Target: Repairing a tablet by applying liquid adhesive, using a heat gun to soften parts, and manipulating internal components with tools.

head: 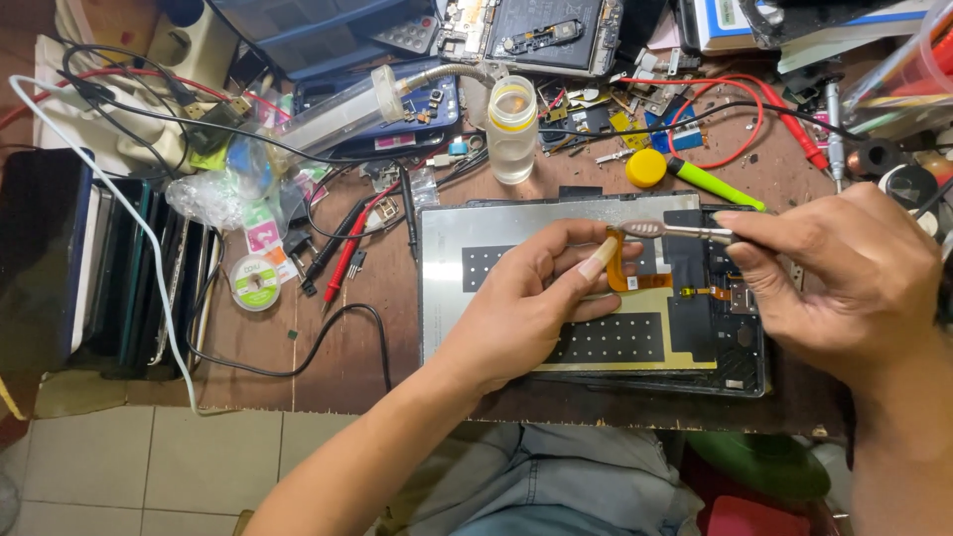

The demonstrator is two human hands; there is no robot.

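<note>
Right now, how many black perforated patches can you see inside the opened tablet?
2. The upper black perforated patch lies left of the left hand; the lower, wider one lies under its fingers. More may be hidden by the hands.

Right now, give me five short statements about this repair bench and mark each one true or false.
1. The right hand holds metal tweezers. True.
2. The left hand holds a screwdriver. False: its fingers pinch an orange flex cable.
3. The opened tablet lies flat on the workbench beneath both hands. True.
4. The clear bottle lies on its side. False: it stands upright behind the tablet.
5. The yellow cap sits on the tablet. False: it rests on the bench behind it.
</note>
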